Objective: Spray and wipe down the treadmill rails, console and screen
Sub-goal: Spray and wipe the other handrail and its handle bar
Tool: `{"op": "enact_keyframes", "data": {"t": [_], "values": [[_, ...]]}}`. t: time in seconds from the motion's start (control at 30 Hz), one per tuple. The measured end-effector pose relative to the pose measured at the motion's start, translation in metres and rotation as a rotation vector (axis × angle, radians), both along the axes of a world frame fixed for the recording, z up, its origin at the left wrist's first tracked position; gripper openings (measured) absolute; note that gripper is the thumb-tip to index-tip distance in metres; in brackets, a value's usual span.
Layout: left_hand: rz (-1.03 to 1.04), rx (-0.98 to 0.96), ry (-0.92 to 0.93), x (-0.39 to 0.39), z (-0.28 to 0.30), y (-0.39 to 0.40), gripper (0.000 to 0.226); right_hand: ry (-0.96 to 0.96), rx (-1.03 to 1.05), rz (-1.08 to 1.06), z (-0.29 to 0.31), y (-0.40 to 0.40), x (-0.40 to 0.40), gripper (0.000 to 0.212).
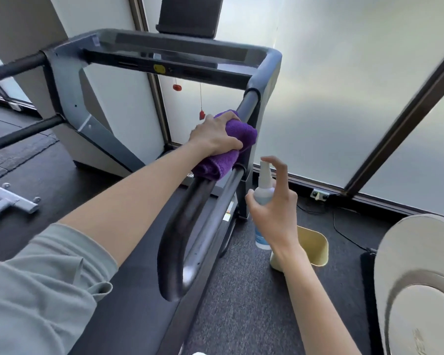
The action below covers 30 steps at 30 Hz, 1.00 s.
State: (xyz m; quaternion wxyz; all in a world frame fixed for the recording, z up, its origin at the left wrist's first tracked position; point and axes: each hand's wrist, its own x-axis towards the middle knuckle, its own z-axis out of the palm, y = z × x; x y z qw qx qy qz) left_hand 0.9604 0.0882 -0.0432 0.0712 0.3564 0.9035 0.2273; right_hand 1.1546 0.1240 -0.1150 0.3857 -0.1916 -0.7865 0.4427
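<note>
Treadmill (69, 98) occupies the frame centre, console (180, 51) at top with dark screen (189, 15) above it, right handrail (210, 208) running down toward the camera; frosted window wall (344, 85) behind, yellow bin (314, 244) on the floor to the right. Left hand (215, 133) curled over a purple microfibre cloth (228, 147), pressing it onto the right handrail partway up. Right hand (273, 213) beside the rail, fingers wrapped around a small spray bottle (263, 198), index finger raised above the nozzle
</note>
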Motion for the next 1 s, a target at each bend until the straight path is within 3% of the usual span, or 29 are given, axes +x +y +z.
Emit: {"op": "enact_keyframes", "data": {"t": [0.3,0.5,0.7,0.93,1.0], "values": [[-0.003,0.011,-0.047,-0.070,0.011,0.107,0.060,-0.056,0.023,-0.184,-0.016,0.027,-0.033,0.066],[0.017,0.051,-0.134,-0.091,0.013,0.134,0.060,-0.050,0.031,-0.221,-0.011,0.030,-0.050,0.065],[-0.046,0.047,-0.178,-0.083,0.014,0.117,0.067,0.005,0.062,-0.191,0.006,0.019,-0.043,0.065],[-0.062,0.116,-0.227,-0.046,-0.004,0.044,0.071,0.004,0.052,-0.118,0.009,0.004,-0.009,0.064],[-0.070,0.182,-0.335,-0.033,-0.006,0.021,0.072,0.020,0.046,-0.093,0.008,0.001,0.001,0.065]]}}
